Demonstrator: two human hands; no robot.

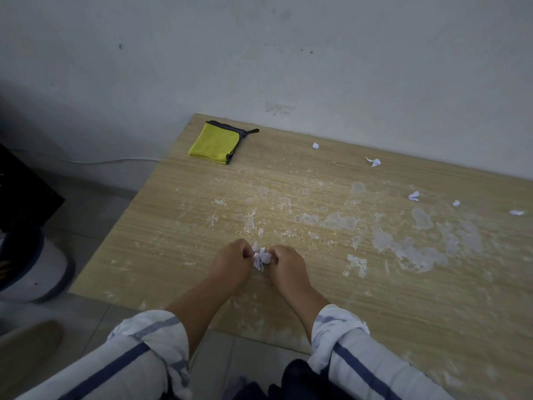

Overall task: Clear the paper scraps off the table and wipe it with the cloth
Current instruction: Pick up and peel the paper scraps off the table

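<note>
My left hand [230, 259] and right hand [284, 262] both pinch one bunch of paper scraps [261, 258] just above the stained table [302, 284], five more scraps [375, 162] lie scattered far right, and the folded yellow cloth [215, 142] sits at the far left corner.

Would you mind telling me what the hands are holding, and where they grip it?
A small bunch of white paper scraps: the left hand pinches its left side and the right hand pinches its right side.
</note>
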